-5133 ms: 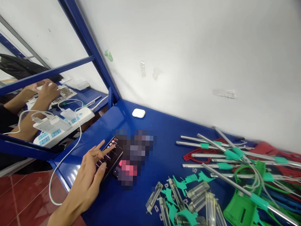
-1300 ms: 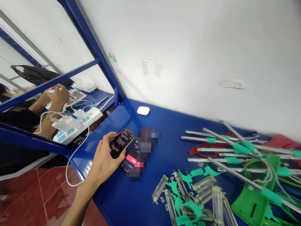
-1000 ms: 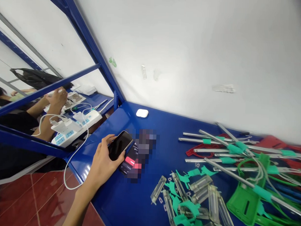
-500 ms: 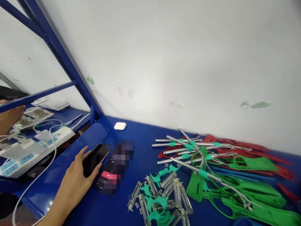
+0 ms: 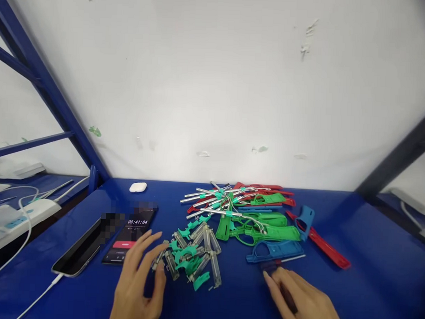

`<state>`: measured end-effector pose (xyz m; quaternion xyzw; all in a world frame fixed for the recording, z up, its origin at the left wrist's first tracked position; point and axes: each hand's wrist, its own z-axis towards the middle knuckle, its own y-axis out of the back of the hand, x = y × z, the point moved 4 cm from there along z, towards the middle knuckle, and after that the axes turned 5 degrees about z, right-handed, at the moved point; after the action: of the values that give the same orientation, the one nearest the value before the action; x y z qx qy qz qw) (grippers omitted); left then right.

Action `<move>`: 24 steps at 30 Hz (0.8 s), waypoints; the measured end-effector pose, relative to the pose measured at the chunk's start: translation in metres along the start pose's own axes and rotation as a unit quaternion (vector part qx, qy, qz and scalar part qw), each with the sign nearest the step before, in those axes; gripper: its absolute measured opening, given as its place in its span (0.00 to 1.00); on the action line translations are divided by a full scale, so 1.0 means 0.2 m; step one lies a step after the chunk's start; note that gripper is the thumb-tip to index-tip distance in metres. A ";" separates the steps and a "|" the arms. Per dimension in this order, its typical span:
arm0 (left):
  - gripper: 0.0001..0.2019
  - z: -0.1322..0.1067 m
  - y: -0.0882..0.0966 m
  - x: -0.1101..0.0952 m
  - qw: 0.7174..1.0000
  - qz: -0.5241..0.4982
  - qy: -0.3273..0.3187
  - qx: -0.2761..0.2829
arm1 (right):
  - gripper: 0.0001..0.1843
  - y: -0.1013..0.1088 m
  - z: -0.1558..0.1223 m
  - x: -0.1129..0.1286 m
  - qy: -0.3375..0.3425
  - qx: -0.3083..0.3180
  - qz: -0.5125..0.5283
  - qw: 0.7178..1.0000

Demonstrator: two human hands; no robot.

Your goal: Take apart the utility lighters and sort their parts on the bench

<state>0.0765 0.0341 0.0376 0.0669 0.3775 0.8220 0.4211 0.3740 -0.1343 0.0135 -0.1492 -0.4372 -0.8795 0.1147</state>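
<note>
My left hand (image 5: 138, 278) is over the left edge of a pile of clear plastic tubes (image 5: 215, 269) and teal plastic clips (image 5: 201, 281). Its fingers are spread, with one tube (image 5: 159, 256) close to the thumb and forefinger; whether they touch it I cannot tell. At the right, my right hand (image 5: 305, 300) is closed round the dark handle of a screwdriver (image 5: 288, 298), whose thin metal shaft points up and right. Just beyond it lies a blue plastic handle piece (image 5: 279, 251).
Metal rods with white wires (image 5: 221, 213), green plastic pieces (image 5: 276, 233) and a red strip (image 5: 330, 248) lie behind. At left are a black phone (image 5: 78, 252) with a white cable, another phone (image 5: 136, 229) showing a timer, a white case (image 5: 138, 187) and a power strip (image 5: 39, 214).
My left hand has let go of the black phone and moved right to the tubes. The view has swung right, bringing my right hand and the screwdriver into sight.
</note>
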 end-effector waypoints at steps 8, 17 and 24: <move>0.15 0.00 -0.05 0.01 0.998 -0.002 -0.054 0.039 | 0.15 0.00 0.00 0.04 0.000 0.038 0.018 0.999; 0.12 0.00 -0.05 0.01 0.997 -0.012 -0.067 0.026 | 0.13 -0.03 0.00 0.02 -0.008 0.043 -0.003 0.999; 0.12 0.02 -0.05 0.01 0.997 -0.026 -0.066 0.020 | 0.13 -0.02 0.01 0.02 -0.034 0.056 0.012 0.998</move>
<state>0.0836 0.0404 0.0328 0.1200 0.3668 0.7970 0.4646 0.3693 -0.1312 0.0125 -0.1781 -0.4875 -0.8465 0.1188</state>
